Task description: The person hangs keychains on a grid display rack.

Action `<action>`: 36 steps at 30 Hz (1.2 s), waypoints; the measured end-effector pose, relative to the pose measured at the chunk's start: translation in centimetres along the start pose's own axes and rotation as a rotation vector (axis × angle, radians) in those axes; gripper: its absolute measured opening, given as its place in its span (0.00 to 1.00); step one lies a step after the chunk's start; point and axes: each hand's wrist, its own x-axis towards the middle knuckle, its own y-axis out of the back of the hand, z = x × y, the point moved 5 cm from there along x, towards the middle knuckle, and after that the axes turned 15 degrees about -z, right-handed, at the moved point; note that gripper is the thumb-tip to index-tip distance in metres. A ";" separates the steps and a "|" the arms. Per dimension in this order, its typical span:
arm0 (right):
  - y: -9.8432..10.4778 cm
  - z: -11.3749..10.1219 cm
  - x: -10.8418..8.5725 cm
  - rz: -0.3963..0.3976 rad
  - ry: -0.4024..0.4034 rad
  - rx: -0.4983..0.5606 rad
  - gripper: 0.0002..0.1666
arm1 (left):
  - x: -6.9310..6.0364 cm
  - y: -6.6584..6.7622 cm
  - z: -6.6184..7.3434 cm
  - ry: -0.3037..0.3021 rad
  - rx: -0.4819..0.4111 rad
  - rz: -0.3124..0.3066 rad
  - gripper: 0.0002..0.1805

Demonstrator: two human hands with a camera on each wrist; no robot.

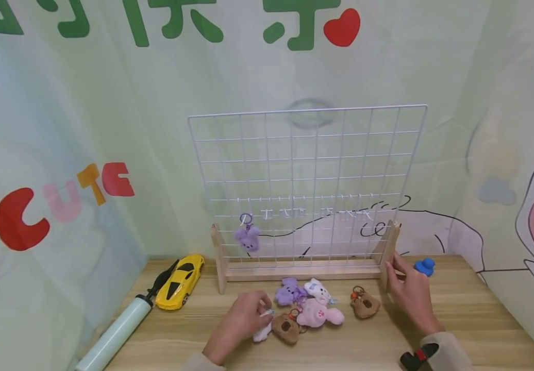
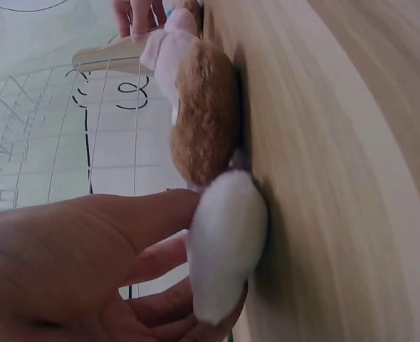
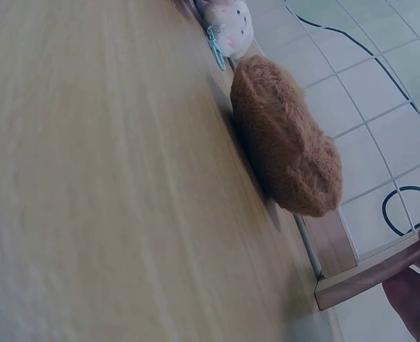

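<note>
My left hand (image 1: 244, 317) pinches a small white plush (image 1: 263, 325) at the tabletop; in the left wrist view thumb and fingers close about the white plush (image 2: 228, 246). Right beside it lies a brown plush keychain (image 1: 286, 329), then a pink plush (image 1: 318, 313), a white plush head (image 1: 318, 289) and a purple plush (image 1: 287, 291). My right hand (image 1: 411, 291) grips the right wooden upright (image 1: 389, 252) of a white wire grid rack (image 1: 315, 180). Another brown plush (image 1: 365, 304) lies just left of that hand. One purple plush keychain (image 1: 248, 238) hangs on the grid's left side.
Several white hooks (image 1: 295, 212) line the grid's lower part. On the left of the wooden table (image 1: 462, 319) are a yellow toy car (image 1: 181, 282) and a pale green hand pump (image 1: 118, 330). A small blue object (image 1: 424, 266) sits behind my right hand.
</note>
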 end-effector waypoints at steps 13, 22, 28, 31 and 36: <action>-0.1 0.0 0.1 0.001 -0.005 0.006 0.27 | -0.5 -0.6 1.1 0.039 0.202 0.129 0.12; -0.1 0.1 -0.1 -0.009 -0.007 0.004 0.27 | -0.1 -1.3 1.2 0.074 0.400 0.145 0.09; -0.2 0.2 -0.1 -0.005 -0.010 0.001 0.26 | 0.0 -1.4 1.0 0.103 0.485 0.179 0.05; -0.2 0.2 -0.1 -0.002 -0.008 0.002 0.27 | -0.4 -0.4 1.2 0.048 0.400 0.213 0.06; -0.1 0.3 0.0 0.000 -0.012 0.008 0.27 | -1.1 2.1 2.1 -0.023 0.269 0.279 0.06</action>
